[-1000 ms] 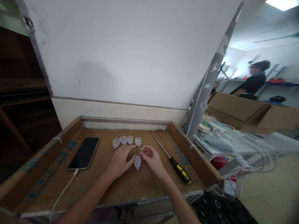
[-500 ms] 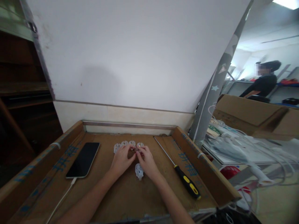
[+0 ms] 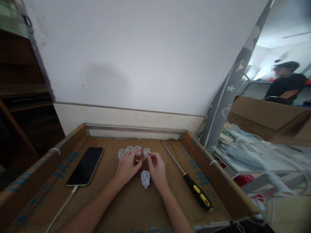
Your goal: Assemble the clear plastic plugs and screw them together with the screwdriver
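Left hand [image 3: 126,166] pinches brass piece [image 3: 137,160] | right hand [image 3: 157,169]: hold unclear | clear plastic part [image 3: 145,178] on cardboard [image 3: 131,208]

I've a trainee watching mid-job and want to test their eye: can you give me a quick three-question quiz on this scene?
1. True or false: the screwdriver lies to the right of the right hand.
2. How many clear plastic pieces can be seen on the cardboard? A) two B) five C) nine
3. Fill in: the small shiny part near the left hand is ___ in colour.

Key: 1. True. 2. B. 3. Gold.
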`<state>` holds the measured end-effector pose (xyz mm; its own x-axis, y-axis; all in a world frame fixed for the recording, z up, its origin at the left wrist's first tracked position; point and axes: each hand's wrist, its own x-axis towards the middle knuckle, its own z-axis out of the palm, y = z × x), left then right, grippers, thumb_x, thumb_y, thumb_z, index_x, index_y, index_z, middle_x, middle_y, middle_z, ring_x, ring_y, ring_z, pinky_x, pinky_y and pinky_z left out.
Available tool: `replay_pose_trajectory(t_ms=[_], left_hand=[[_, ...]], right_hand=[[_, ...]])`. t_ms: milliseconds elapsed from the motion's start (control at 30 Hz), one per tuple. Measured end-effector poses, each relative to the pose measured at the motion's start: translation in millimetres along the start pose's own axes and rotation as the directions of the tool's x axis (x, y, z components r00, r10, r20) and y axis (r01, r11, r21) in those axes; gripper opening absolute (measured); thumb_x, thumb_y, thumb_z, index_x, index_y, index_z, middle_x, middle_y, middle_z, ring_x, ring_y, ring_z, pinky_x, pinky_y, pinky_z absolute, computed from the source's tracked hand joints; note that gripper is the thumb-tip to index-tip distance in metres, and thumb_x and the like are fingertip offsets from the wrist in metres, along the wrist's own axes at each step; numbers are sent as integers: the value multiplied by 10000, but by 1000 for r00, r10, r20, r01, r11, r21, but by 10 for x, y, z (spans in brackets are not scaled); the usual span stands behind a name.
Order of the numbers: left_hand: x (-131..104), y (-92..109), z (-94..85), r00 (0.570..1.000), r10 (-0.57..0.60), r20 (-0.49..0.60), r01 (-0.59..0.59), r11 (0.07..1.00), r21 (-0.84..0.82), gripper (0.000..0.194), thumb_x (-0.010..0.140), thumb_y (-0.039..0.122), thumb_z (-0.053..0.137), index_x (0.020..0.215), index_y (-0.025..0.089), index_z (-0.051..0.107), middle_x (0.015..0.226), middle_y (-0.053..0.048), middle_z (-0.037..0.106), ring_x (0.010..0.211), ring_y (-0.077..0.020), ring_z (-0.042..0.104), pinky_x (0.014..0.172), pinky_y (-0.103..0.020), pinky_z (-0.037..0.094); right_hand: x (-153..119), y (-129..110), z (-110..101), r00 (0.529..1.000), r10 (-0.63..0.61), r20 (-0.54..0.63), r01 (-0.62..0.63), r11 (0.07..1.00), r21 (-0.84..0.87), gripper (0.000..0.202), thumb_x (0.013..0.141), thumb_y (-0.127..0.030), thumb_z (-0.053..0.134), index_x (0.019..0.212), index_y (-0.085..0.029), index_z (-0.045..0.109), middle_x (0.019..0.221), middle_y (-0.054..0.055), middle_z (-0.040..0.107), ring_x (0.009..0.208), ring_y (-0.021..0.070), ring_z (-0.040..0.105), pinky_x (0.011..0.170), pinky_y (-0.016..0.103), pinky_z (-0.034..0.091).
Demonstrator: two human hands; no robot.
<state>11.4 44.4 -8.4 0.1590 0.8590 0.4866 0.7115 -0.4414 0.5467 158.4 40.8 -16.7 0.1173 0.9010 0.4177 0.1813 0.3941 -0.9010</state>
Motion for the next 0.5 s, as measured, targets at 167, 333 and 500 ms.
replay_pose_trajectory(t_ms=[167, 333, 500], left_hand=[[47, -77, -96, 999, 23, -44, -18, 995, 97, 221, 804, 276, 557, 1014, 230, 608, 994, -41, 671, 935, -230, 573, 856, -382, 405], [-8, -85, -185, 998, 55, 31, -59, 990, 131, 186, 805, 226, 530, 957, 255, 632, 982, -22, 661, 960, -225, 552, 869, -382, 393], [-80, -71, -204, 995, 50, 89, -70, 970, 232, 195, 785, 247, 552, 937, 298, 663, 1005, -21, 655, 981, -252, 541, 851, -426, 372]], right_hand=[[67, 88, -45, 982, 180, -53, -165, 964, 211, 374, 728, -509, 598, 925, -193, 561, 856, 72, 660, 722, 189, 629, 641, 328, 526], [92, 84, -83, 941, 338, -26, -299, 864, 405, 463, 572, -477, 728, 913, -200, 580, 711, 17, 649, 595, 163, 609, 543, 290, 508], [72, -6, -151, 883, 451, 131, -442, 706, 553, 423, 586, -420, 716, 942, -208, 628, 788, 32, 701, 611, 162, 648, 588, 304, 524]])
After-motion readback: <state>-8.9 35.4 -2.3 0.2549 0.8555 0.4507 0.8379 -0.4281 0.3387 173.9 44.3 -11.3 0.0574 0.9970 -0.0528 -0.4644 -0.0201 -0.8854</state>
